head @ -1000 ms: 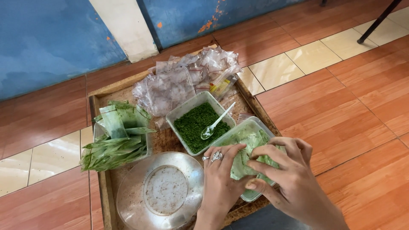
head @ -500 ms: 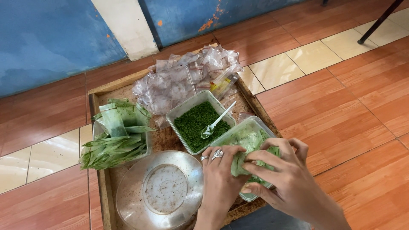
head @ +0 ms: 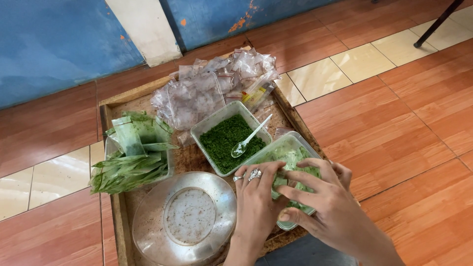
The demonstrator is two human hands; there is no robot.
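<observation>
Green is showing nearly everywhere on the shallow wooden tray [head: 114,111] that is lying on the reddish-brown tiled floor [head: 394,123]. At its near right corner a clear rectangular plastic tub of small green-filled packets [head: 286,152] is sitting, and both hands are working inside it. The left hand [head: 256,199], wearing silver rings, is reaching into the tub with its fingers [head: 268,172] pressed together and curled down onto a packet. The right hand [head: 322,197] is arching over the tub's near end with its fingers spread, the thumb and forefinger pinching a pale green leaf packet [head: 286,180]; how firmly it is gripping cannot be told, since the fingers are covering most of it.

Just beyond the hands, touching the tub's far side, a second clear plastic tub of dark green chopped leaf [head: 224,140] is standing, with a white plastic spoon [head: 249,138] leaning in it, bowl down. A round dented steel dish [head: 185,216] is lying upturned at the tray's near left, just beside the left wrist. A stack of folded green leaf wrappers [head: 130,157] is spilling over the left edge, and a heap of small clear plastic bags [head: 212,86] is filling the far end.
</observation>
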